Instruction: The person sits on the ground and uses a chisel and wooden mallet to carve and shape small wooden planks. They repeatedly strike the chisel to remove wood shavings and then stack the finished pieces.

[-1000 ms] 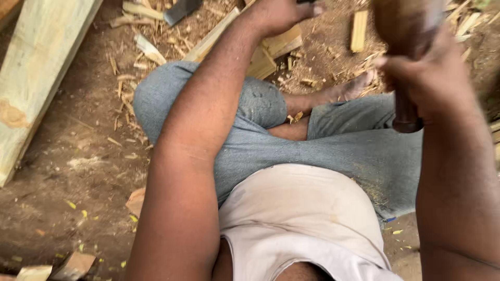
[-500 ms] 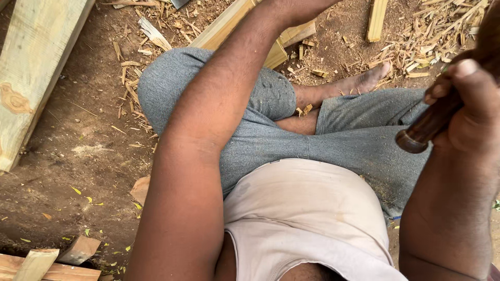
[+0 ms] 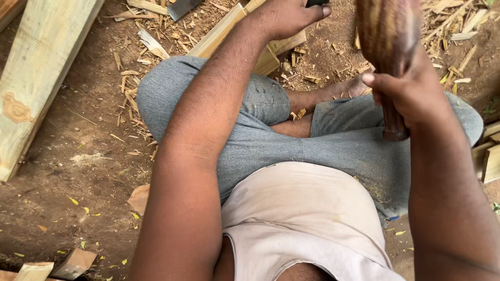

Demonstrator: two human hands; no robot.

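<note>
right hand [image 3: 411, 93]: clamped on raised wooden mallet [image 3: 388, 36]
left hand [image 3: 284, 18]: grips dark tool handle [image 3: 317, 2]
risk: a glancing blow could strike left-hand knuckles

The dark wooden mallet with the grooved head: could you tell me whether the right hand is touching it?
Touching. The head view shows the right hand wrapped around the handle of the dark wooden mallet, fingers closed on it, with the handle's end sticking out below the fist.
</note>
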